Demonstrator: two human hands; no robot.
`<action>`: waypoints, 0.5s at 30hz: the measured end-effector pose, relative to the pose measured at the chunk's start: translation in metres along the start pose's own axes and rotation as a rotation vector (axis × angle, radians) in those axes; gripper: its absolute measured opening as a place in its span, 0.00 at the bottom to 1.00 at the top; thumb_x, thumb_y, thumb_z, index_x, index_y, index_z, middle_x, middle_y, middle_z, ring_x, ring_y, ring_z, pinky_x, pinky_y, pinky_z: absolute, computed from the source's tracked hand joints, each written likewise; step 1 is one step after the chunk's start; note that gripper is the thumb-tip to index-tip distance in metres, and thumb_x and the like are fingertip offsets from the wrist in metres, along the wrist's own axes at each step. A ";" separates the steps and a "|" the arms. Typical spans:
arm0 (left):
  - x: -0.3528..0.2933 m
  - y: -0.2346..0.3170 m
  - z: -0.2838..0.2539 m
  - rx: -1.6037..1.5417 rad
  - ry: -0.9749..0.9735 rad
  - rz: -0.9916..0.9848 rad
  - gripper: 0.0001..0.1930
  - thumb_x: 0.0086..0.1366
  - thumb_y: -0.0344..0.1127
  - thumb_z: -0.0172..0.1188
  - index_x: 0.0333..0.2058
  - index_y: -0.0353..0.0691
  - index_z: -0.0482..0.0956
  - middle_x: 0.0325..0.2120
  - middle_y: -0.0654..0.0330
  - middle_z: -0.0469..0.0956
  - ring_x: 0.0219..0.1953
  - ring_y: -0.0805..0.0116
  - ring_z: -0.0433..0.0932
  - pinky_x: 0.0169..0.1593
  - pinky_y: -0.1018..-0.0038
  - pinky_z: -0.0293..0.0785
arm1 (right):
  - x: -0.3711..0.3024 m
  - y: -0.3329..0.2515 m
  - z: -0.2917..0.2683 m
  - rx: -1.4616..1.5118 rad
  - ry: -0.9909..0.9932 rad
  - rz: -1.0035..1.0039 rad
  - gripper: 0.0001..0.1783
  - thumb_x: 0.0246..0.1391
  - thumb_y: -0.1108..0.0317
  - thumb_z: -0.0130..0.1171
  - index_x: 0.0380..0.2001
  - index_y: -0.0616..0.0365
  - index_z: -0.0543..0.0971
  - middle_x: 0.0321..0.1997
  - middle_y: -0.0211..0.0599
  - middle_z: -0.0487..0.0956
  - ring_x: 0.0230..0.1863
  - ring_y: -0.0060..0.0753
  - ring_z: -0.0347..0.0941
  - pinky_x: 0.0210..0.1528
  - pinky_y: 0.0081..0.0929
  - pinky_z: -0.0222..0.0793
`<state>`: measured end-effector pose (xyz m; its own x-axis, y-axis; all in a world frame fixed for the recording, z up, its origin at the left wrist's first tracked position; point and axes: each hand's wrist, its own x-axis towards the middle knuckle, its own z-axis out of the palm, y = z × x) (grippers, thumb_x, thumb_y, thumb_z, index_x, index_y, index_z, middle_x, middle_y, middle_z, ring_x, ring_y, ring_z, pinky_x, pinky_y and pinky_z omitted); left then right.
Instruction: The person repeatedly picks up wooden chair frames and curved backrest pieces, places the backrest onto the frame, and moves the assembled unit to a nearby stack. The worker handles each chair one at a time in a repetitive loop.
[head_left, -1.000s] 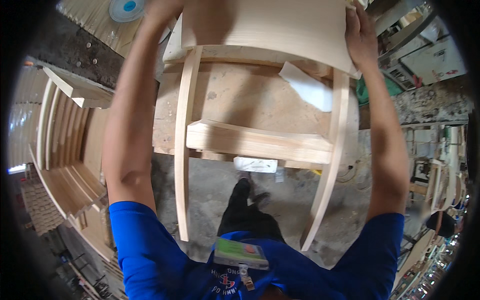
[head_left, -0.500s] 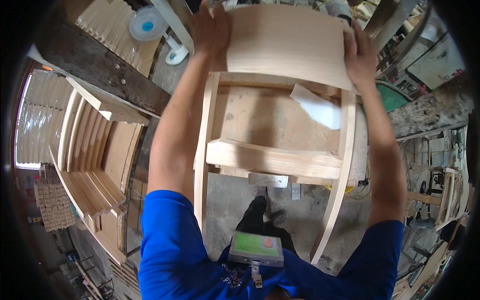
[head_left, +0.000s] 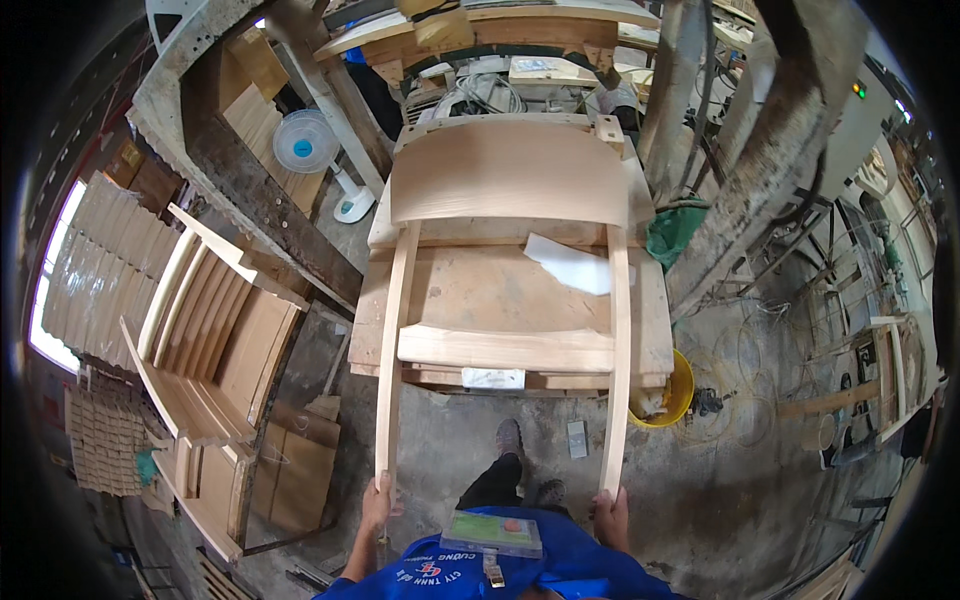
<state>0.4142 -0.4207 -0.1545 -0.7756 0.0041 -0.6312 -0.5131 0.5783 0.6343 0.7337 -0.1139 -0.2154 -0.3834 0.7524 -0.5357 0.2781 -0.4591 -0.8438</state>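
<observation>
A pale wooden chair back frame lies on a plywood-topped workbench, its two long legs pointing toward me. Its wide curved backrest panel is at the far end, and a curved crossbar joins the legs midway. My left hand is closed round the near end of the left leg. Round the near end of the right leg, my right hand is closed too. Both leg ends overhang the bench edge. A piece of white foam sheet rests on the bench inside the frame.
Left of me stands a rack of curved wooden parts. A white fan is beyond it. Worn posts flank the bench. A yellow bucket sits by its right corner, with a green cloth above.
Both my hands have left the sides of the backrest panel and come back toward me, now gripping the leg ends. The frame lies farther away in view, with the whole panel visible.
</observation>
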 end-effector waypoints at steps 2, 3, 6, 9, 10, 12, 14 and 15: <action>-0.006 -0.010 0.001 -0.005 -0.007 0.009 0.37 0.72 0.71 0.46 0.43 0.36 0.81 0.28 0.51 0.81 0.24 0.64 0.82 0.25 0.68 0.75 | 0.014 0.002 -0.004 -0.210 0.021 -0.108 0.14 0.71 0.60 0.52 0.50 0.59 0.71 0.30 0.32 0.76 0.25 0.23 0.72 0.28 0.27 0.71; -0.008 -0.010 0.001 -0.010 -0.009 0.015 0.37 0.72 0.72 0.46 0.42 0.36 0.81 0.26 0.53 0.80 0.22 0.66 0.81 0.22 0.70 0.74 | 0.024 0.000 -0.008 -0.314 0.031 -0.167 0.13 0.72 0.59 0.51 0.48 0.58 0.71 0.26 0.29 0.74 0.20 0.20 0.69 0.24 0.25 0.69; -0.002 0.006 0.012 0.020 -0.028 0.163 0.38 0.71 0.71 0.48 0.43 0.33 0.80 0.23 0.53 0.79 0.17 0.66 0.78 0.20 0.68 0.71 | 0.065 -0.047 -0.016 -0.369 -0.012 -0.281 0.15 0.73 0.60 0.50 0.54 0.56 0.73 0.24 0.27 0.73 0.18 0.22 0.69 0.21 0.26 0.68; 0.008 0.040 0.023 0.043 0.048 0.266 0.37 0.72 0.69 0.49 0.43 0.32 0.81 0.20 0.54 0.79 0.14 0.67 0.76 0.17 0.69 0.68 | 0.092 -0.125 -0.004 -0.345 -0.043 -0.301 0.21 0.71 0.54 0.52 0.56 0.59 0.74 0.30 0.46 0.81 0.23 0.39 0.79 0.31 0.40 0.75; 0.010 0.054 0.030 0.055 0.034 0.257 0.36 0.72 0.68 0.50 0.45 0.31 0.81 0.23 0.52 0.80 0.17 0.65 0.79 0.20 0.67 0.71 | 0.099 -0.146 -0.006 -0.387 -0.024 -0.297 0.22 0.71 0.53 0.52 0.56 0.59 0.75 0.33 0.47 0.82 0.26 0.43 0.81 0.34 0.42 0.76; 0.020 0.099 0.056 0.120 -0.049 0.279 0.35 0.73 0.65 0.51 0.49 0.31 0.81 0.31 0.48 0.83 0.24 0.60 0.83 0.27 0.64 0.78 | 0.114 -0.165 -0.017 -0.490 0.019 -0.336 0.21 0.71 0.55 0.51 0.55 0.59 0.78 0.33 0.48 0.82 0.28 0.42 0.80 0.34 0.41 0.77; 0.028 0.145 0.104 0.115 -0.216 0.376 0.35 0.72 0.65 0.51 0.49 0.31 0.81 0.31 0.48 0.83 0.24 0.60 0.83 0.27 0.64 0.78 | 0.165 -0.152 -0.039 -0.960 0.021 -0.652 0.17 0.66 0.62 0.55 0.51 0.59 0.82 0.36 0.53 0.84 0.34 0.48 0.82 0.38 0.44 0.79; 0.033 0.158 0.124 0.099 -0.258 0.406 0.35 0.72 0.65 0.52 0.49 0.31 0.81 0.31 0.49 0.83 0.25 0.60 0.83 0.27 0.64 0.78 | 0.170 -0.153 -0.027 -0.886 -0.090 -0.722 0.17 0.61 0.63 0.58 0.50 0.57 0.83 0.43 0.53 0.85 0.44 0.52 0.82 0.46 0.47 0.79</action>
<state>0.3536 -0.2277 -0.1303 -0.7831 0.4400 -0.4395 -0.1412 0.5624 0.8147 0.6500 0.0964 -0.1765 -0.7571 0.6525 0.0333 0.4769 0.5868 -0.6544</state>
